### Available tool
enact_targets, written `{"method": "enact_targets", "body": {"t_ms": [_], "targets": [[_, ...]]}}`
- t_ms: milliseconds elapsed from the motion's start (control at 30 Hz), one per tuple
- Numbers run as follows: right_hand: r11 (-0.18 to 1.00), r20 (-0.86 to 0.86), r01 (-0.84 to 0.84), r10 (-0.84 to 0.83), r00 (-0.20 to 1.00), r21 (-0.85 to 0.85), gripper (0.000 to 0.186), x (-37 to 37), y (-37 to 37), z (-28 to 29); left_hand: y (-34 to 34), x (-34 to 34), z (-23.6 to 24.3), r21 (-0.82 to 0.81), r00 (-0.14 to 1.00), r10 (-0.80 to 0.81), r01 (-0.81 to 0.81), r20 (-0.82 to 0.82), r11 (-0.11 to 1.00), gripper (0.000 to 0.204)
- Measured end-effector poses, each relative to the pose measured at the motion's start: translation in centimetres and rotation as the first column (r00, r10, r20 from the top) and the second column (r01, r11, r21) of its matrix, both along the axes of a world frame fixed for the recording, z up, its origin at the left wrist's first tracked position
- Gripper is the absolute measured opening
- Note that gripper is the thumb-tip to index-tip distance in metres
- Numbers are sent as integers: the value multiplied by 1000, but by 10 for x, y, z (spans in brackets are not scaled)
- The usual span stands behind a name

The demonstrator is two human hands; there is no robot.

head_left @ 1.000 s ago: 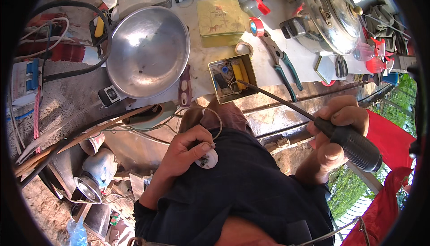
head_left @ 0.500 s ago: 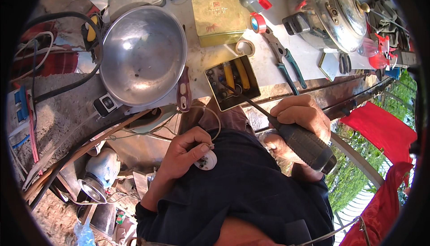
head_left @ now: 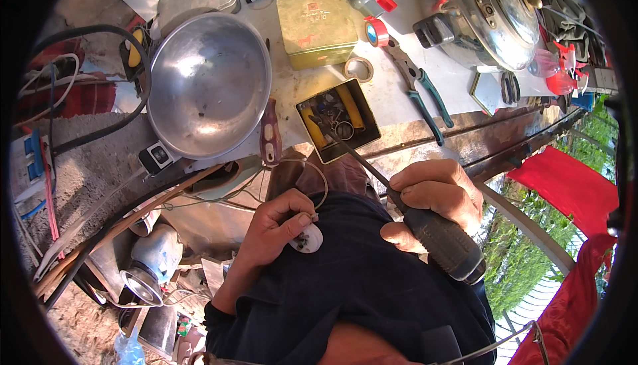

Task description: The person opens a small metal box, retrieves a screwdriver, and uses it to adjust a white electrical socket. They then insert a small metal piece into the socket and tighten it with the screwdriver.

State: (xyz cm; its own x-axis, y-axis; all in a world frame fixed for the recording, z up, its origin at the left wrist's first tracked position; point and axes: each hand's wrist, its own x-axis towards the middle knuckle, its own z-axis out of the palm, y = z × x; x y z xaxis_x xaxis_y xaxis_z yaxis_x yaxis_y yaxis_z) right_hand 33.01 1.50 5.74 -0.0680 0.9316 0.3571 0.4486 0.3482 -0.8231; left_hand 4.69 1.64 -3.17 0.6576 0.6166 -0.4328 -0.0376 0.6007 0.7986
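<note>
My right hand (head_left: 438, 195) is closed round the thick dark handle of a screwdriver (head_left: 448, 245). Its long shaft slants to the left into a square open tin (head_left: 369, 141), where the tip is among small metal parts. Two yellow handles (head_left: 352, 107) and a metal ring (head_left: 343, 130) also lie in that tin. In front of my dark top, my left hand (head_left: 282, 225) pinches a small round white fitting (head_left: 308, 240) between thumb and fingers. Dark spots show on the fitting's face; its exact kind cannot be made out. A pale cable (head_left: 322, 180) loops up from it.
A metal bowl (head_left: 209, 86) fills the table's left part, with a screwdriver (head_left: 270, 135) beside it. Beyond the open tin stand a closed gold tin (head_left: 318, 29) and tape rolls (head_left: 359, 69). Teal-handled cutters (head_left: 425, 102) and a metal pot (head_left: 488, 19) are to the right.
The screwdriver and right hand have shifted slightly left and down. Inside the open tin, the yellow handles have moved apart, uncovering more small parts. The left hand keeps its hold.
</note>
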Motion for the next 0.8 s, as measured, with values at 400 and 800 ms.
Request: {"method": "enact_targets", "body": {"t_ms": [400,800], "targets": [[994,114,99,-93,989,-42,40,0,4,-14,-4,7,6,-69,998,21,-24,-53,997,18],[990,95,137,-133,986,-35,42,15,-2,3,-5,7,0,-139,995,87,-81,37,987,13]]}}
